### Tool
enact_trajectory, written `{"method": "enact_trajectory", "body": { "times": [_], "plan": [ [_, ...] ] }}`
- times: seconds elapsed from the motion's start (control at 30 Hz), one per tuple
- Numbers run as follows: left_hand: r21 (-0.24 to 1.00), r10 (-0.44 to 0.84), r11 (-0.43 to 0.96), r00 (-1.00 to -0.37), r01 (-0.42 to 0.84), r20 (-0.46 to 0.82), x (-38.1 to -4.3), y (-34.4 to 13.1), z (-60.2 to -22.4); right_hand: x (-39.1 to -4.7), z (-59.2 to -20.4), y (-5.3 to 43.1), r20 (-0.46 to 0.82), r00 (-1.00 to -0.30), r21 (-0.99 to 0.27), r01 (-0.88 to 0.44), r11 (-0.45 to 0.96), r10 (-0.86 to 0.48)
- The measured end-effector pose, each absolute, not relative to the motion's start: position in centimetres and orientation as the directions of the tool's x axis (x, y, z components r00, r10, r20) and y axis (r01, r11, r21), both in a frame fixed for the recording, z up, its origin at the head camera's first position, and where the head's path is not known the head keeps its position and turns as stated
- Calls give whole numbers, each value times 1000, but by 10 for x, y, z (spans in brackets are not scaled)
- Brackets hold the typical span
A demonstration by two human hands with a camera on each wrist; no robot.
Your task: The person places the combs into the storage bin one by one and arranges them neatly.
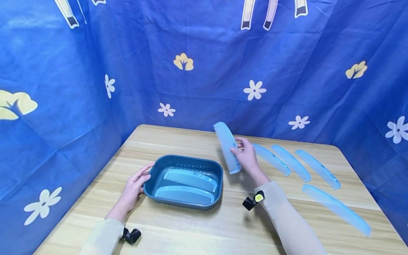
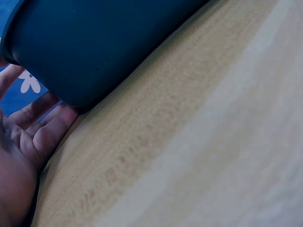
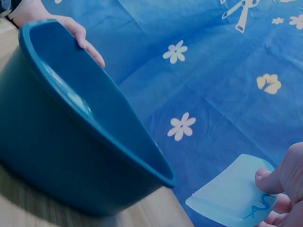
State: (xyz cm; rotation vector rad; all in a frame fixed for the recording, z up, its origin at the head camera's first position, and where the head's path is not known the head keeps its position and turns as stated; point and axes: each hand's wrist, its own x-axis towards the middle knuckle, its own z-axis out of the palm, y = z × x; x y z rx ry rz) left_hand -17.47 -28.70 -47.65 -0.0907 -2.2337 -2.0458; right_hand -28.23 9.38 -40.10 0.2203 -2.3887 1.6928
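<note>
My right hand (image 1: 248,156) pinches a light blue comb (image 1: 225,147), raised just right of the basin, its teeth facing left. The right wrist view shows the comb's end (image 3: 232,194) between thumb and fingers. At the left end of a dark teal basin (image 1: 183,206), my left hand (image 1: 135,186) rests at the rim. Its fingers (image 2: 52,127) lie fairly straight against the outer wall in the left wrist view. Inside the basin lie two combs, a rear one (image 1: 189,178) and a front one (image 1: 185,194), side by side.
Right of my right hand, more combs lie on the wooden table (image 1: 178,233): one (image 1: 271,159) near the hand, one (image 1: 291,163) beside it, another (image 1: 318,169) farther right, and one (image 1: 338,209) nearer the front. A blue patterned cloth (image 1: 210,81) hangs around the table.
</note>
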Motion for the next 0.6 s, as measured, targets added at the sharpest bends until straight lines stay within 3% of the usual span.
{"method": "enact_trajectory", "body": {
  "times": [0.6],
  "plan": [
    [991, -41, 99, -995, 86, 90, -174, -286, -474, -258, -388, 63, 292, -951, -913, -309, 265, -99]
  ]
}}
